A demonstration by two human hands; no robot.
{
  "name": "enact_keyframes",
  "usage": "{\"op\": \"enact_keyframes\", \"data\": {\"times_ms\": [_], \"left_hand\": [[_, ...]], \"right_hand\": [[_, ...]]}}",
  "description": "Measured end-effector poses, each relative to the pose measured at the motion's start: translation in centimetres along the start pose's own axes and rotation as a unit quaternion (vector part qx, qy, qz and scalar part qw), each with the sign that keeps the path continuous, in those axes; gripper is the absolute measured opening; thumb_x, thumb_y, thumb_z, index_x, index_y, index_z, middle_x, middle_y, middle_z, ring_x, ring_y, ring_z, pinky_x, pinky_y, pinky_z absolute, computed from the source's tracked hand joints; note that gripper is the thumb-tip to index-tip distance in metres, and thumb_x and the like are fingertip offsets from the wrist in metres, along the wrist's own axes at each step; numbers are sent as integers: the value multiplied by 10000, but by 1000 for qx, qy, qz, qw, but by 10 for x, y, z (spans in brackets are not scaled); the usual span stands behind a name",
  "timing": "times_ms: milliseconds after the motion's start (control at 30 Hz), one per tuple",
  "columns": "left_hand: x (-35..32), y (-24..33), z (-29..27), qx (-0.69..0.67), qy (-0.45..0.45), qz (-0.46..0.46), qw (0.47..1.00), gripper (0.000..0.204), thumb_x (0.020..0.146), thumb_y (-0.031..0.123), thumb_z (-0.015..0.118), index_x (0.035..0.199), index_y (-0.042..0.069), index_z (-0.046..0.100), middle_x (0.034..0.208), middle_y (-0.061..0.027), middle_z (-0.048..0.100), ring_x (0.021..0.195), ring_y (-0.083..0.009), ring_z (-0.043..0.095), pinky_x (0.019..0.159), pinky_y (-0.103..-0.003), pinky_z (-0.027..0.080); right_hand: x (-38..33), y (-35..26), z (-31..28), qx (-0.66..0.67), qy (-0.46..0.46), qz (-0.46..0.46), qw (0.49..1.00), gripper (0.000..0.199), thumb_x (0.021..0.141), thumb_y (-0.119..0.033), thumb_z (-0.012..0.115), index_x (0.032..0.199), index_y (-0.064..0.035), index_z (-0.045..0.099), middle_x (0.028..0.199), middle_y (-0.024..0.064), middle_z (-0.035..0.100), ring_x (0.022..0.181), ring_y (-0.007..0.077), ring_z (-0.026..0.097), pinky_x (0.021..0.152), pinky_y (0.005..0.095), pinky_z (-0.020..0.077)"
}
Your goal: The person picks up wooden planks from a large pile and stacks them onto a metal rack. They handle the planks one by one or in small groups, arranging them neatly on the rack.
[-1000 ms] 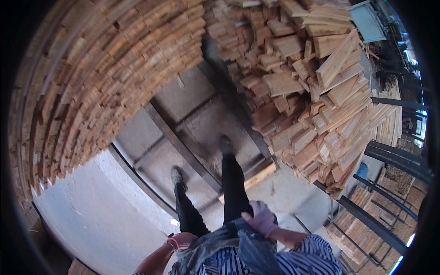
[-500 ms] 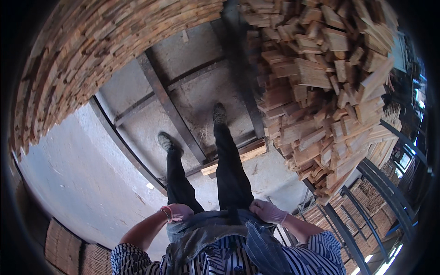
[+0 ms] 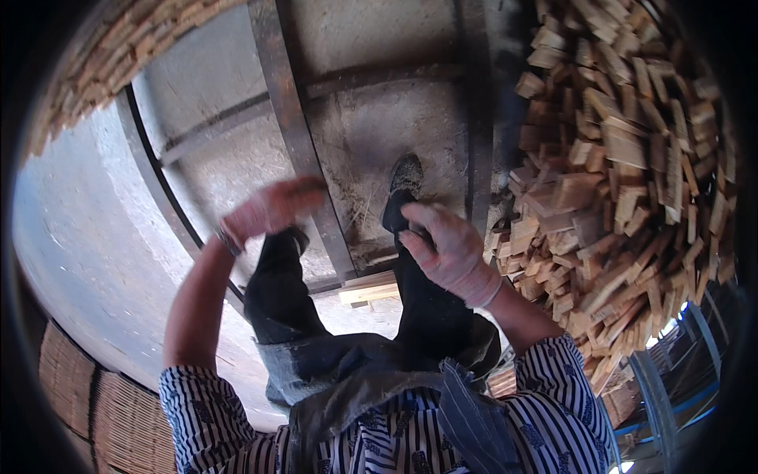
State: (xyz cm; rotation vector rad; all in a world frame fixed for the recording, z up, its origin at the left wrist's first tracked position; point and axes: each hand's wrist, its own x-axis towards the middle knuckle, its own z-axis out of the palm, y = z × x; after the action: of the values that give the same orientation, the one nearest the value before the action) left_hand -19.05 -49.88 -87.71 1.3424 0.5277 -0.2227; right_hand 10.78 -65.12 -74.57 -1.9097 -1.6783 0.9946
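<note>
While both hands (image 3: 272, 207) (image 3: 454, 253) hover, a frame (image 3: 290, 118) encloses a shoe (image 3: 407, 174).

Pale floor (image 3: 95, 229) brightly lit at left, dimmer centre, left hand (image 3: 276, 207) blurred, fisheye curving, black corners

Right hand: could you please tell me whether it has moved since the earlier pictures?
Yes, forward: the right hand, earlier short of the pale wooden strip on the floor, now appears mostly beyond it in view.

2 striped sleeves (image 3: 203, 411), black trousers (image 3: 430, 316)
</note>
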Motion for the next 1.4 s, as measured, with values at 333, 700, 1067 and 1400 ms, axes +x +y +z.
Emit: {"op": "enact_keyframes", "data": {"times_ms": [333,700,1067,1400], "left_hand": [[86,-19,-26,-5,69,-88,994,599,998,420,622,1426,16,512,1311,-156,652,1251,-263,594,1063,-345,452],[111,-8,14,22,113,13,993,621,972,423,674,1428,23,540,1325,-172,649,1190,-206,609,1034,-319,474],[187,-7,73,460,-97,144,871,526,917,367,632,1385,130,592,1383,-139,619,1272,-287,591,1041,-407,496],[218,-71,50,663,-221,60,712,641,910,590,584,1361,136,618,1408,-123,605,1304,-336,561,1072,-437,452]], "right_hand": [[58,6,19,-167,-148,-64,973,507,852,-355,730,1273,-118,574,965,91,648,858,268,683,682,375,586],[-3,3,15,-175,17,-156,972,512,850,-310,757,1273,-74,595,1080,119,662,917,317,672,765,399,564],[-85,37,20,-118,313,-123,934,392,930,-274,653,1279,-106,591,1181,122,612,1025,327,630,832,427,544],[-324,-41,-161,-541,418,73,726,511,898,-329,685,1321,-69,563,1252,160,599,1170,354,616,942,456,548]]}}
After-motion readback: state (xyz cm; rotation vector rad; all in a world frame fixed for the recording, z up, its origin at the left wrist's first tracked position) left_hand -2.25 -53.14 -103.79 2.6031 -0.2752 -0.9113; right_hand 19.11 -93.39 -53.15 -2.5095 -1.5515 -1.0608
